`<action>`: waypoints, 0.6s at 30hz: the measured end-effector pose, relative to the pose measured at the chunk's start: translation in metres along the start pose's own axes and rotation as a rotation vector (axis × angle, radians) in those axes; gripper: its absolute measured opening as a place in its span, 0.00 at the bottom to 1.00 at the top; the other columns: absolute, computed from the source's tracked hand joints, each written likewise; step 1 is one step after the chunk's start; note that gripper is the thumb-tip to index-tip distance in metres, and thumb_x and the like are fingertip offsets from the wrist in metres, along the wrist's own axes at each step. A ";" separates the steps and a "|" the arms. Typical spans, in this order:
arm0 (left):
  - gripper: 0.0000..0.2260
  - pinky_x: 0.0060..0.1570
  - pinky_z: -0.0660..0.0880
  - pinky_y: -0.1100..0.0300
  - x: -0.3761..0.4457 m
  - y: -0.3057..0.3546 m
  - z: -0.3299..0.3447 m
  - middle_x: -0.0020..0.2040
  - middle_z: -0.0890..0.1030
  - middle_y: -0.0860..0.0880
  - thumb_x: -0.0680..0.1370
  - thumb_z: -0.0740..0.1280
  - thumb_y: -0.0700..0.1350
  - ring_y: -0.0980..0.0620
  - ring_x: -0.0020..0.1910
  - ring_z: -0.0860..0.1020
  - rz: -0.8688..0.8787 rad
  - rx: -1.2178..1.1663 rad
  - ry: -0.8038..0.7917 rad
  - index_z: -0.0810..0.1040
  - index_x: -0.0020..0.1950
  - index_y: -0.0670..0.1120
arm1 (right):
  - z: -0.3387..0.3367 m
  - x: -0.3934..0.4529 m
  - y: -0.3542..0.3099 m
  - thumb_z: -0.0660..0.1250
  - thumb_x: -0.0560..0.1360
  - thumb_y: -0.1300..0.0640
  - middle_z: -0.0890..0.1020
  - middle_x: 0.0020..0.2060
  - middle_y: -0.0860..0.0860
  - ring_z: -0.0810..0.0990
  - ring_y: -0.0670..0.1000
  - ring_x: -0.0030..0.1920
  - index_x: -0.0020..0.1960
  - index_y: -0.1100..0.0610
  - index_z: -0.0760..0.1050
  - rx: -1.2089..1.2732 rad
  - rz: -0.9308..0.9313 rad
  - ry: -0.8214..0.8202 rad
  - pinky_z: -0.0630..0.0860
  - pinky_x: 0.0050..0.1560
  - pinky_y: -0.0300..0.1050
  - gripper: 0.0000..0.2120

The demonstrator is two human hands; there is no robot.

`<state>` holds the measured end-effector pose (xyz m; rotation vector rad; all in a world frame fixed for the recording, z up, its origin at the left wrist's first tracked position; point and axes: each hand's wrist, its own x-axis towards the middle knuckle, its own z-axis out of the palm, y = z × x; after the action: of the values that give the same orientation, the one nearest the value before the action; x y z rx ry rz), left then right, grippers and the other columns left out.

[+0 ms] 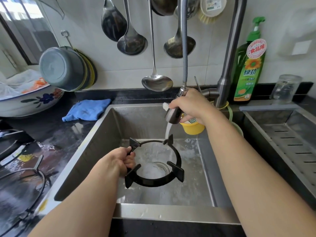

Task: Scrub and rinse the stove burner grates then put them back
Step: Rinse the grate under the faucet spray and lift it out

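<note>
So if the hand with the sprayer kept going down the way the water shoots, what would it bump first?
Probably the grate. The right hand aims the sprayer down and left, and the water lands by the grate's far prong, which the left hand holds over the sink. Depth is hard to judge, so it might hit the sink floor instead.

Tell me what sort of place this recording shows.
Most likely a home kitchen: a steel sink with a pull-out sprayer, ladles hanging on the tiled wall, and dish soap beside the tap.

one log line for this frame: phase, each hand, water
phase: rinsing | left hand: grips burner grate in sink | right hand: holds pull-out sprayer | water: running onto grate
</note>
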<state>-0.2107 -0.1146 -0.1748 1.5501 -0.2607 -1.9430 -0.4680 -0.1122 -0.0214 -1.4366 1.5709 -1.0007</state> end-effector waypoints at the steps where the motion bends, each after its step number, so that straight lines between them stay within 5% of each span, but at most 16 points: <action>1: 0.23 0.14 0.49 0.71 0.000 0.000 0.000 0.20 0.57 0.53 0.87 0.56 0.51 0.57 0.13 0.55 0.000 0.002 0.000 0.65 0.33 0.44 | 0.002 0.000 -0.001 0.75 0.67 0.59 0.83 0.47 0.57 0.84 0.57 0.46 0.49 0.60 0.79 0.003 -0.001 -0.002 0.85 0.36 0.54 0.12; 6: 0.24 0.14 0.49 0.71 -0.005 0.001 0.005 0.20 0.56 0.53 0.86 0.56 0.53 0.57 0.13 0.54 0.019 -0.008 0.011 0.65 0.33 0.45 | -0.009 -0.004 -0.001 0.75 0.67 0.58 0.83 0.46 0.57 0.84 0.58 0.43 0.50 0.59 0.78 -0.088 0.019 0.062 0.85 0.36 0.56 0.13; 14: 0.23 0.17 0.52 0.67 -0.031 0.000 0.039 0.22 0.57 0.53 0.86 0.56 0.57 0.57 0.17 0.53 0.238 0.063 -0.027 0.67 0.35 0.46 | 0.016 -0.023 -0.022 0.72 0.74 0.62 0.85 0.50 0.62 0.86 0.60 0.50 0.52 0.62 0.78 0.068 0.005 -0.307 0.84 0.44 0.62 0.07; 18: 0.18 0.21 0.53 0.65 -0.033 -0.007 0.057 0.27 0.59 0.52 0.87 0.55 0.47 0.56 0.20 0.55 0.356 0.126 -0.083 0.68 0.38 0.47 | 0.038 -0.025 -0.026 0.72 0.74 0.62 0.86 0.48 0.61 0.86 0.58 0.50 0.49 0.60 0.78 0.168 -0.054 -0.286 0.84 0.44 0.60 0.05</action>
<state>-0.2629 -0.1030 -0.1353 1.3903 -0.6596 -1.7365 -0.4215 -0.0909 -0.0122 -1.4400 1.2196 -0.8908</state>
